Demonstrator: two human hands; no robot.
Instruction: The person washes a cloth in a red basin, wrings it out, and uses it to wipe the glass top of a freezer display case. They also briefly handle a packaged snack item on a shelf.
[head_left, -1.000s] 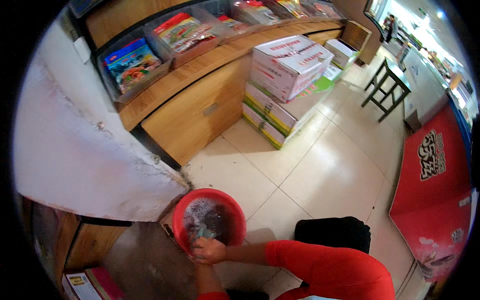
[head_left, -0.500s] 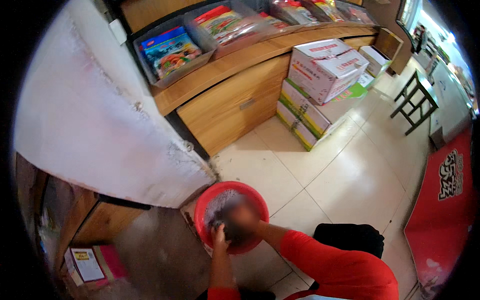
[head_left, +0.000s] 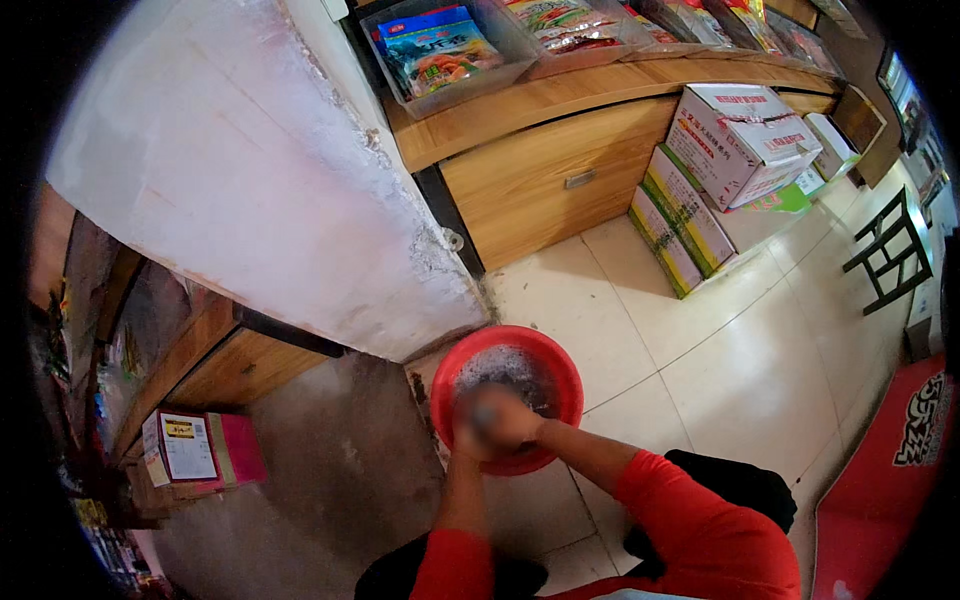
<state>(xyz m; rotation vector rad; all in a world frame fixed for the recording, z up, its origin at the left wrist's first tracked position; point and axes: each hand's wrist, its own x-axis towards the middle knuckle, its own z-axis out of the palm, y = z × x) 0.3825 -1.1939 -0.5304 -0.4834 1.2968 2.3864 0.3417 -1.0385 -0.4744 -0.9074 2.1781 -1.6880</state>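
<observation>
Our left fingers [head_left: 467, 432] and right fingers [head_left: 506, 412] blur together over foamy water [head_left: 505, 362] in the red basin [head_left: 572, 392]; how open, or holding what, we cannot tell.

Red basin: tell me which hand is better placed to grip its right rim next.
Likely the right hand: its forearm crosses the lower right of the red basin, while the left hand sits farther left. Both hands are blurred, so any grip is unclear.

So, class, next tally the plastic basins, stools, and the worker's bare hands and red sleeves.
Red plastic basin: 1
Dark stool: 1
Bare hands: 2
Red sleeves: 2
Total: 6
</observation>
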